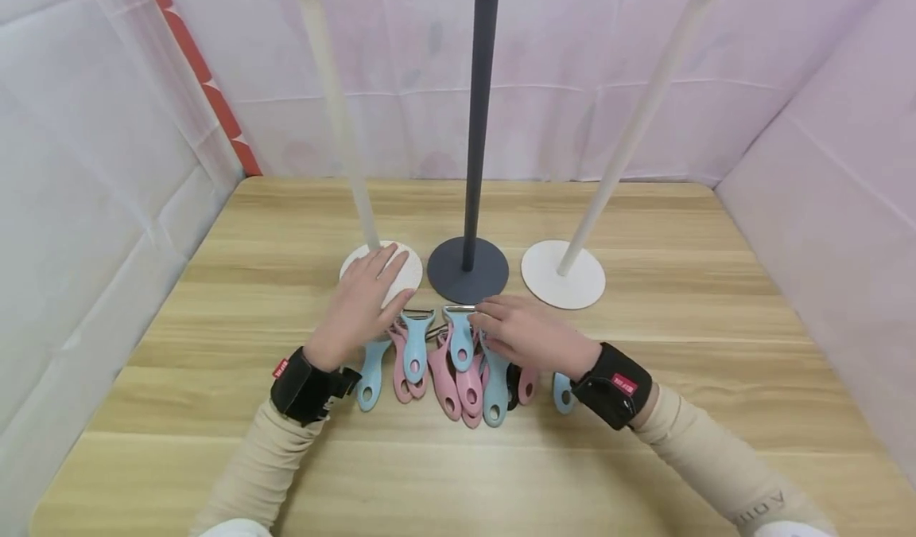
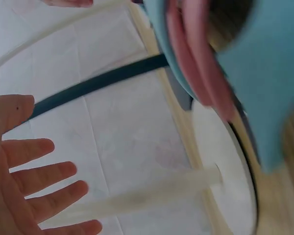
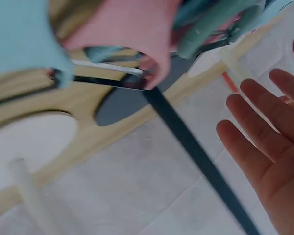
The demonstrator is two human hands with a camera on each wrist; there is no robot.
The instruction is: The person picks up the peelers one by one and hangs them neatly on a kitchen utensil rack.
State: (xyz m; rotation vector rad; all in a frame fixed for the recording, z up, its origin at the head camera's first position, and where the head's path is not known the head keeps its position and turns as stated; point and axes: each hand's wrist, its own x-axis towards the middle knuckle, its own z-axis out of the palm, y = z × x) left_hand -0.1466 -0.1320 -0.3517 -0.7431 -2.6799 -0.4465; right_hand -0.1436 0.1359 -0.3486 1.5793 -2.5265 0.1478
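A pile of vegetable peelers with blue and pink handles lies on the wooden table between my hands. Near its left end are a blue peeler (image 1: 415,354) and another blue peeler (image 1: 370,378); a pink peeler (image 1: 445,378) lies mid-pile. My left hand (image 1: 358,306) hovers at the pile's left edge and overlaps a white round base. In the left wrist view its fingers (image 2: 54,176) are spread with nothing in them. Above the pile's right side is my right hand (image 1: 529,336), hiding some peelers; the right wrist view shows its fingers (image 3: 264,110) extended and holding nothing.
Three upright stands with hooked tops rise behind the pile: a white pole (image 1: 339,115) at left, a dark pole (image 1: 479,123) in the middle, and a white pole (image 1: 644,115) at right. Pale cloth (image 1: 529,123) hangs behind the table (image 1: 458,481) and along both sides.
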